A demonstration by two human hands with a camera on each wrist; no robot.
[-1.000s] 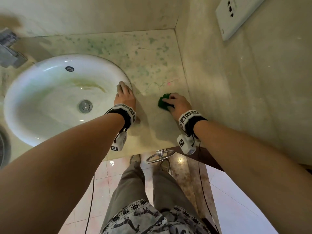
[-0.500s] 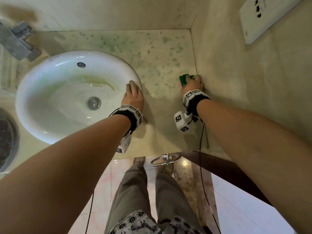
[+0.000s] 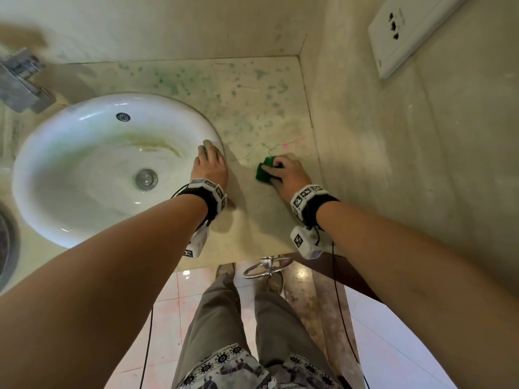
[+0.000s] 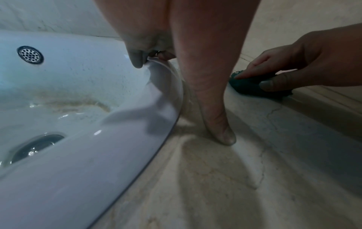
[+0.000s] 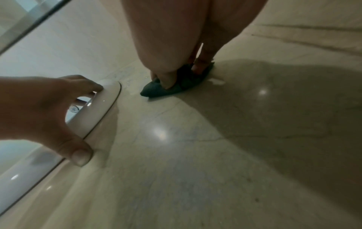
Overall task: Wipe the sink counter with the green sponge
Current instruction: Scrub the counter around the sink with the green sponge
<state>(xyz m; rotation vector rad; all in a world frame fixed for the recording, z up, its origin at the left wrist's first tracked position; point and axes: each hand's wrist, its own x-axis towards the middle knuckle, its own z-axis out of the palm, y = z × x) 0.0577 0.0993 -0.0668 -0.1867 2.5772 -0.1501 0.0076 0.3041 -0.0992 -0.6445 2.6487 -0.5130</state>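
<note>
Sponge (image 3: 264,172) position: flat on the tabletop (image 3: 261,220), between the basin (image 3: 84,175) and the right-hand wall (image 3: 379,164), closer to the wall than to the basin rim.

Grip state: the right hand (image 3: 289,175) is clamped on the sponge. The fingers (image 4: 252,69) press down on its top face, and the thumb (image 4: 274,84) bears against its near side. The sponge projects forward and to the left from under the hand, toward the basin.

Left hand (image 3: 209,167): fingers curled over the basin rim, thumb tip planted on the tabletop just beside the rim. It holds nothing loose and appears to serve as a brace.

Governing relation: the sponge lies ahead of the right wrist, with its long axis running roughly away from the person. The speckled green marks (image 3: 247,108) cover the tabletop beyond the sponge, toward the back wall. The area nearer the person looks plain.

Judgement: wiping is in progress. The next stroke most likely calls for pushing the sponge forward into the speckled zone, with downward pressure maintained. The right hand is the only one placed to do this.
</note>
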